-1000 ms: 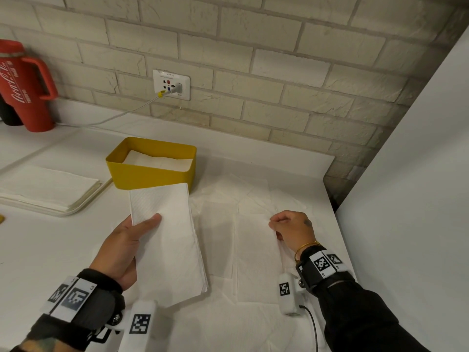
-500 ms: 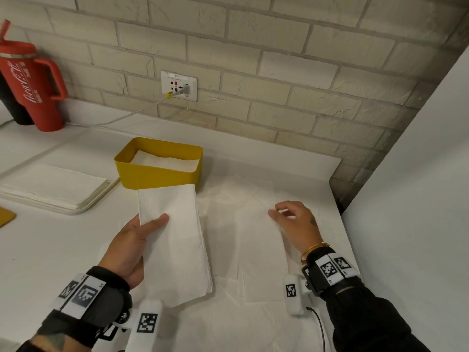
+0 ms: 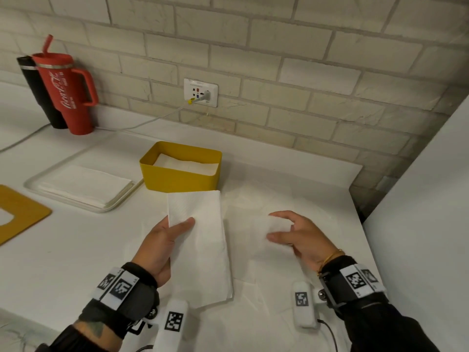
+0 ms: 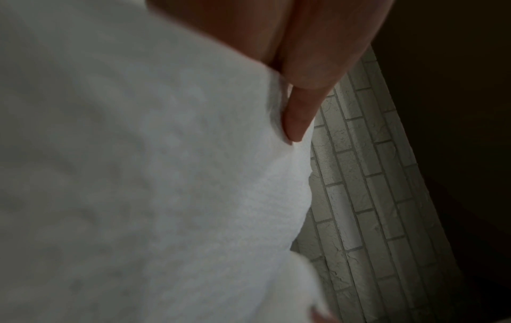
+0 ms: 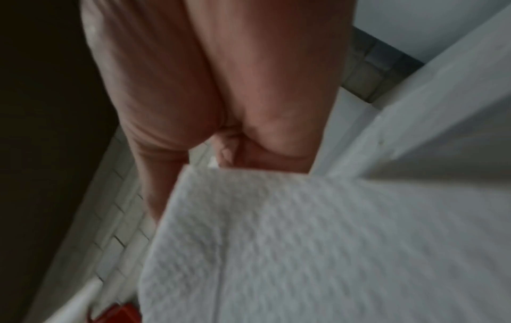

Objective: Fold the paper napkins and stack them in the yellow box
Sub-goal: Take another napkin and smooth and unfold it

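Thin white paper tears easily: the left hand [image 3: 162, 246] grips a folded napkin [image 3: 200, 247] just before the yellow box [image 3: 180, 178], while the right hand [image 3: 298, 238] pinches another napkin [image 3: 275, 224] beside it, risking a crumpled fold.

- Two hands: the left hand [image 3: 162, 246] holds one folded napkin [image 3: 200, 240]; the right hand [image 3: 302, 237] pinches one napkin [image 3: 275, 224].
- One yellow box [image 3: 180, 176], with white napkins inside; their number cannot be told.
- One tray [image 3: 76, 207] bearing one napkin stack [image 3: 83, 185].
- Two tumblers: one red tumbler [image 3: 67, 90], one black tumbler [image 3: 38, 90].
- One wall socket [image 3: 201, 92].
- One yellow mat [image 3: 22, 214].
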Demonstrator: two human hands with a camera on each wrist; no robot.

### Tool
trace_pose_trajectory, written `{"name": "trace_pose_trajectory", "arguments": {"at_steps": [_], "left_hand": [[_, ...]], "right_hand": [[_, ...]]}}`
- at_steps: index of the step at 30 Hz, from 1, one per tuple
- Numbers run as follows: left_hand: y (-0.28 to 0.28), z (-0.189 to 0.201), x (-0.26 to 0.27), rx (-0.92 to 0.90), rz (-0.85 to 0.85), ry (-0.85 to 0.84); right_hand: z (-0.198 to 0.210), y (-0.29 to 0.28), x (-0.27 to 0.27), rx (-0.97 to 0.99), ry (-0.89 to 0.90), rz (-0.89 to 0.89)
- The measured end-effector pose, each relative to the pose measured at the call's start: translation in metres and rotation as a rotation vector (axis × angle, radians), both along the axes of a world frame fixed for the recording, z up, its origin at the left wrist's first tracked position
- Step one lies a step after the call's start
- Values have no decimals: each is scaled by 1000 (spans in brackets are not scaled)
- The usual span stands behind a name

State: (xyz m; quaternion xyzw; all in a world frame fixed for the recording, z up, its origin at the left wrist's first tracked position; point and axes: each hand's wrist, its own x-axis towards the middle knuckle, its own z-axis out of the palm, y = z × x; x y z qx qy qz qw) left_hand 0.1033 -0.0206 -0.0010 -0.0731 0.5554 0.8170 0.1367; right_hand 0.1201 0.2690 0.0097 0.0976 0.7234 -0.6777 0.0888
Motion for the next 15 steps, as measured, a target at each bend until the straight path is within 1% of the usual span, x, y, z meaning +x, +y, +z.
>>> {"name": "trace_pose_trajectory", "arguments": {"at_steps": [4,6,9,12,15], "left_hand": [[1,1,-1,10,17,-22],[6,1,-1,9,23,-37],[15,1,2,8,8,-67],[21,3,5,10,-12,-90],[20,5,6,33,-18,-118]], "right_hand": [[34,-12,-2,-250,128,130],[48,-24,-3,-329,160,194],[56,-47,-5,-419,159,228],[44,-65,-13,-314,131,169],[29,-77,-19,-93,128,42]]}}
